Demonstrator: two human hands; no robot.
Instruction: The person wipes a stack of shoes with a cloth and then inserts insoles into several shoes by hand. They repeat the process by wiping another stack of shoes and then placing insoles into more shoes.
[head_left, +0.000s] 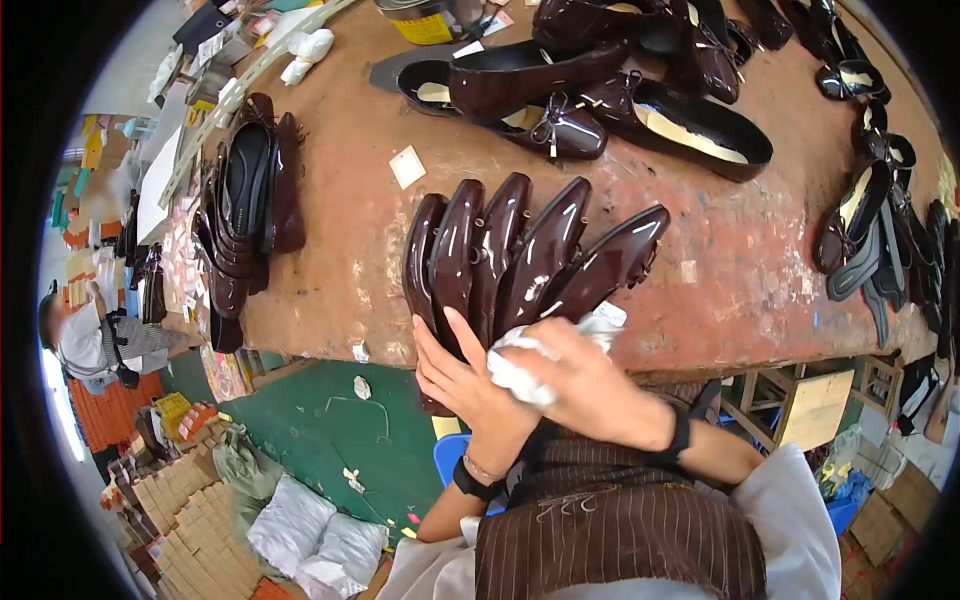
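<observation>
Several glossy dark burgundy flat shoes (457, 255) lie side by side on their edges, fanned out with toes pointing away from me, at the table's near edge. My left hand (455, 385) rests against the near end of the leftmost ones, fingers stretched out and spread. Bunched in my right hand (590, 385) is a white cloth (520, 372), pressed close to the near ends of the shoes, just right of my left hand. The two hands almost meet. Both hide the near ends of the row.
More burgundy shoes (690, 125) with bows lie at the back of the worn brown table (350, 190). A stacked bundle of shoes (235, 200) stands at left, others (855, 215) at right. A paper tag (407, 167) and a tin (425, 25) are farther back. Another person (90, 335) is far left.
</observation>
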